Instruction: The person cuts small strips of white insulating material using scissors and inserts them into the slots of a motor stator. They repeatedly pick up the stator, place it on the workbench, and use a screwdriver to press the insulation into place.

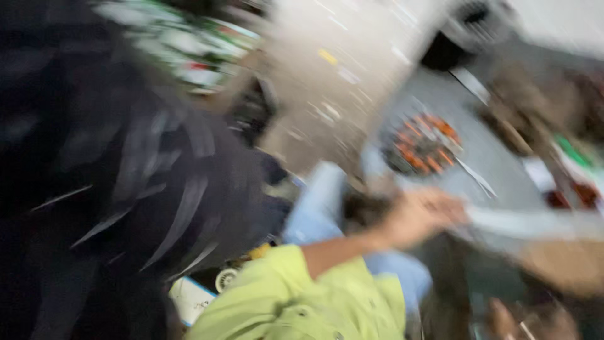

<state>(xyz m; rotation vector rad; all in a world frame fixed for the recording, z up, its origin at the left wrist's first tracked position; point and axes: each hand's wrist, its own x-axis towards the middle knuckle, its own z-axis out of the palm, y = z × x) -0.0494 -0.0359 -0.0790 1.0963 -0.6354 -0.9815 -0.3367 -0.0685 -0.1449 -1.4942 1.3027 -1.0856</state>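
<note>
Motion blur smears everything on my feed, so I read it cautiously. An arm in a lime sleeve (296, 296) comes in from the near edge and reaches right. I take the hand on it for the left hand (418, 217). Its fingers look loosely curled, but I cannot tell how far open it is or whether it grips anything. It sits at the left end of a white strip (535, 221), touching or just beside it. The strip lies on the near part of the grey worktop (497, 160). Its long axis runs left to right, and the far end points off the right edge.

I judge this a reach in progress. Any next move calls for a steadier view first.

A skin-toned shape (503, 318) at the near right may be the right hand, state unreadable. Beyond the left hand lies a round dark part with orange segments (420, 143). Blue cloth (318, 208) and a dark garment (126, 164) fill the left.
</note>
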